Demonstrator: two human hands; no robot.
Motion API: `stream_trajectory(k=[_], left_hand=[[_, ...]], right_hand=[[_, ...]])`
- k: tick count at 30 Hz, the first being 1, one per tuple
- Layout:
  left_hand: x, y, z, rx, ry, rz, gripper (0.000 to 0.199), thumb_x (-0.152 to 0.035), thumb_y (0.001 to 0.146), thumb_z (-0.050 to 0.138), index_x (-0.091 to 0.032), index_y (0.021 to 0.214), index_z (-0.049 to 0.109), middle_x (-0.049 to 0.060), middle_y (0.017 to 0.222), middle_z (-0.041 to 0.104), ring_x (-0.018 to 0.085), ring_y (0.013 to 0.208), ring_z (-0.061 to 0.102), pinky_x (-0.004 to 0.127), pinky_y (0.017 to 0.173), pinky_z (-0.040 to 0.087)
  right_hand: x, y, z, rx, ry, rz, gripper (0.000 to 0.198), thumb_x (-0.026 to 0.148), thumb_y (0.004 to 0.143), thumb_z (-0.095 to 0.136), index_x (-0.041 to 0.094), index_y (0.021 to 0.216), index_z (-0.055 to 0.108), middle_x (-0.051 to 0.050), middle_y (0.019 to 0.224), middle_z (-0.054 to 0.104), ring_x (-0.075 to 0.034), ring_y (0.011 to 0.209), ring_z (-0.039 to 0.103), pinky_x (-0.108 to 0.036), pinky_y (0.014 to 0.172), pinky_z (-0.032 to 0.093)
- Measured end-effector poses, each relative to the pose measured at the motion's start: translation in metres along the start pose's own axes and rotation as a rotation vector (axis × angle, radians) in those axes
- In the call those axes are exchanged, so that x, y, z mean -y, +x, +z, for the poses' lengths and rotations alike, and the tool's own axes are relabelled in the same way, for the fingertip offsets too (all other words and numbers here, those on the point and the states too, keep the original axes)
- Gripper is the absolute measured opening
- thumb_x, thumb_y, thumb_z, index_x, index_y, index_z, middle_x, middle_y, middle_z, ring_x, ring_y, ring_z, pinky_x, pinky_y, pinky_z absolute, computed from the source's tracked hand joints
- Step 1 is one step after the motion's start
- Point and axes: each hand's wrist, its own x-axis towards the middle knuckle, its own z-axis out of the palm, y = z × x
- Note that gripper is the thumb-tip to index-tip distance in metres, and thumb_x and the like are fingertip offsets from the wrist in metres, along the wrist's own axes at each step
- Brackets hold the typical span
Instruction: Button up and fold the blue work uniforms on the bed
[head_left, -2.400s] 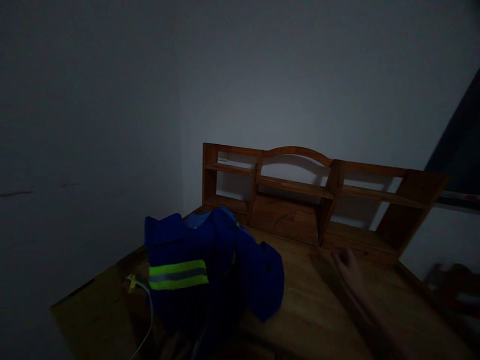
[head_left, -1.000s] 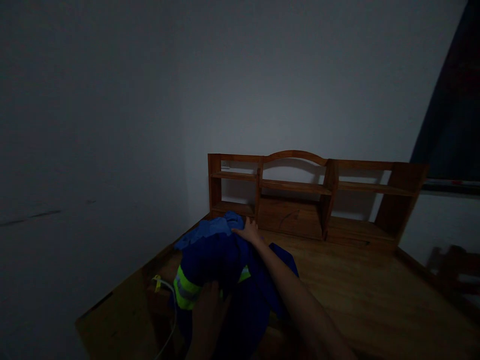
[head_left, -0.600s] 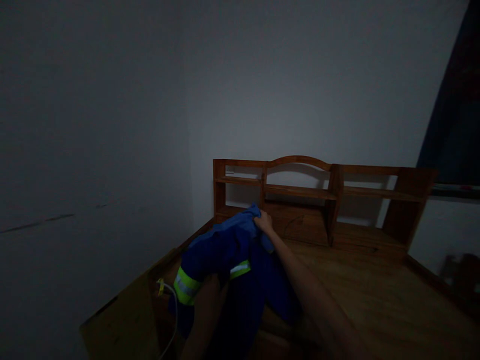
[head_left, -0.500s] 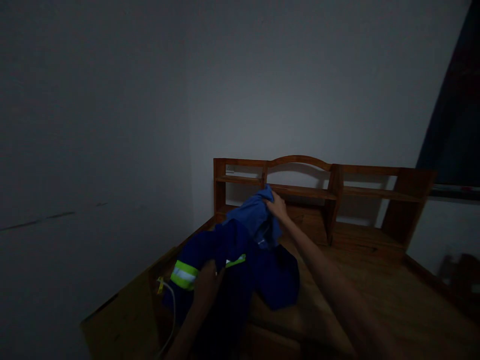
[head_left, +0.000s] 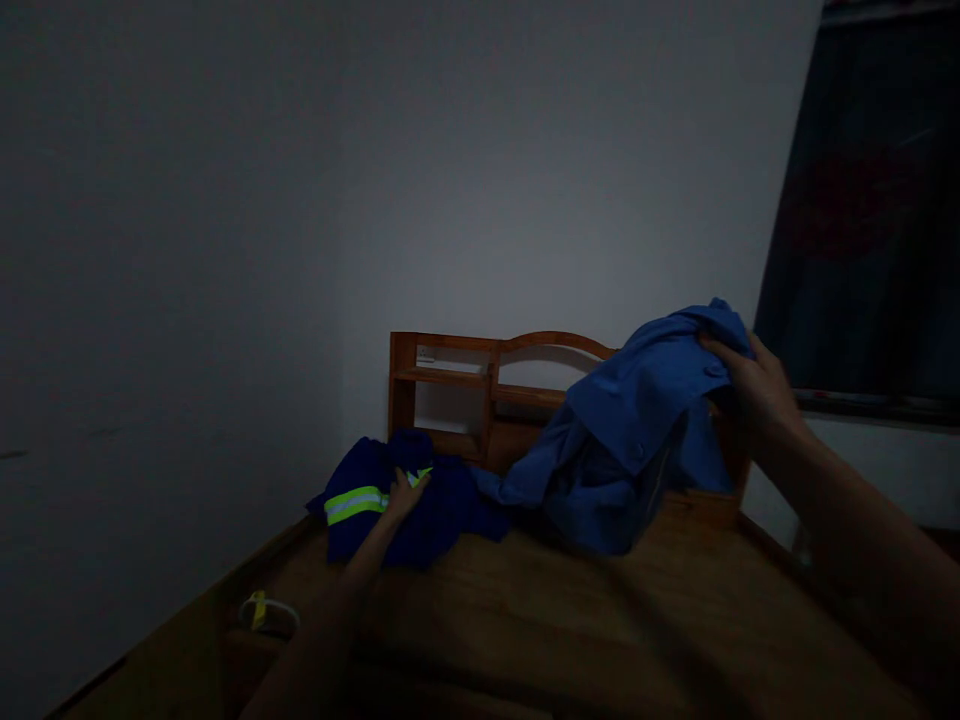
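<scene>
A light blue buttoned garment (head_left: 607, 430), perhaps a work shirt, hangs bunched up from my right hand (head_left: 757, 385). The fingers of that hand are closed on its upper edge, and its lower folds trail leftward over the wooden surface. To the left lies a dark blue work jacket (head_left: 450, 500) with yellow-green and silver reflective bands. My left hand (head_left: 405, 495) is on the jacket at one of these bands, its fingers seemingly closed on the cloth. The dim light hides finger detail.
A wooden headboard with shelves (head_left: 442, 376) stands against the pale wall, partly covered by the light blue garment. Below it spreads a wooden bed board (head_left: 555, 610). A pale cord with a yellow tag (head_left: 259, 608) lies at the front left. A dark window (head_left: 870, 230) is at right.
My right hand has drawn the light blue garment up and right, away from the dark blue jacket. The jacket now lies farther back on the board. The view has turned rightward.
</scene>
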Motion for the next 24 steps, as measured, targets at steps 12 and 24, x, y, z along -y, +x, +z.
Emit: stream_trajectory(k=[12,24], left_hand=[[-0.218,-0.165,-0.040,0.311,-0.755,0.812,0.085,-0.043,0.067,0.071,-0.022,0.137,0.027,0.012,0.133,0.046,0.027,0.121,0.045,0.040,0.099,0.038],[-0.276,-0.104,-0.059,0.238,-1.259,0.558,0.022,-0.030,0.080,0.051,-0.015,0.093,0.061,0.007,0.091,0.067,0.025,0.089,0.064,0.042,0.080,0.052]], right_hand=[[0.010,-0.007,-0.006,0.059,-0.108,0.114,0.046,0.052,0.073,0.061,0.017,0.102,0.057,-0.005,0.079,0.057,-0.012,0.061,0.052,-0.024,0.053,0.039],[-0.018,0.016,-0.032,0.329,-0.580,0.077,0.028,0.035,0.071,0.064,0.007,0.066,0.068,-0.010,0.056,0.061,-0.014,0.048,0.055,-0.029,0.051,0.041]])
